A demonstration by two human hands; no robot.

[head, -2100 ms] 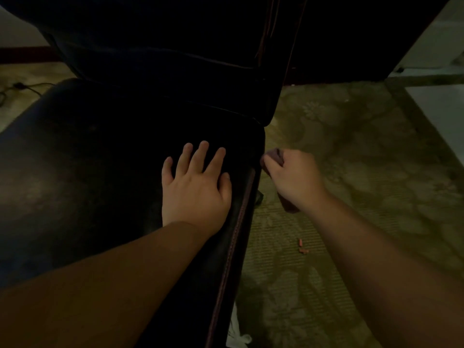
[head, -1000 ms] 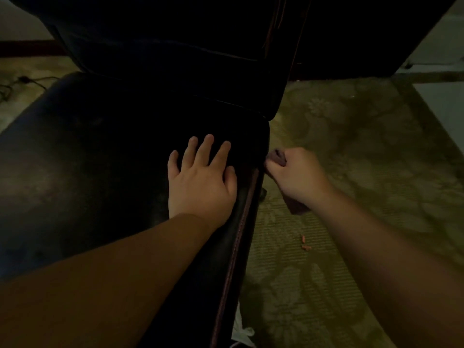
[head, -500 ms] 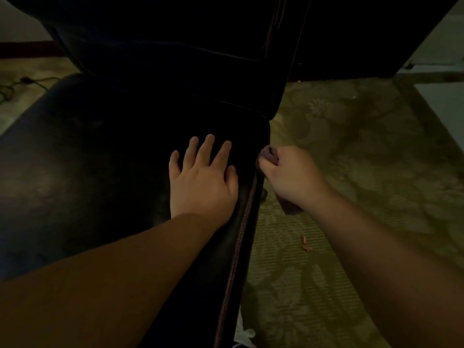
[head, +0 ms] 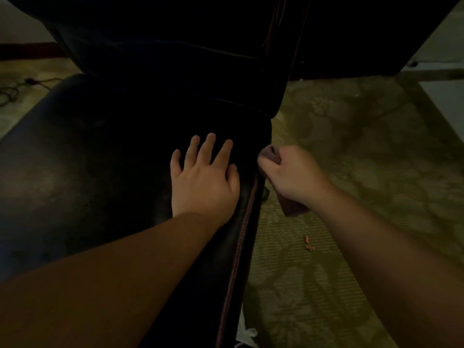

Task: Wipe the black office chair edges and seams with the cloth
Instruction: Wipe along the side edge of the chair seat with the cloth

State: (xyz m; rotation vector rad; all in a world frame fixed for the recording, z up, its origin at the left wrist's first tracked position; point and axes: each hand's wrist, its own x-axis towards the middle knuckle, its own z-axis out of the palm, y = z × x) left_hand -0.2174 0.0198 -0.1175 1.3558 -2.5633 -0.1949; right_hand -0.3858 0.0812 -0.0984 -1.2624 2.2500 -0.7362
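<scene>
Dim home room: patterned carpet (head: 351, 151), black chair (head: 100, 172).

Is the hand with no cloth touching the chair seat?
Touching. The head view shows the left hand lying flat, fingers spread, on the black chair seat near its right edge, with no gap beneath the palm.

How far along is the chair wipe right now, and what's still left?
Nothing visibly finished: the light is too dim to tell wiped from unwiped. In hand: the right hand grips the cloth against the seat's right edge, near the back corner, while the left hand rests flat on the seat. Probably left: the piped seam running toward the camera, the seat's other edges and the backrest seams.
</scene>
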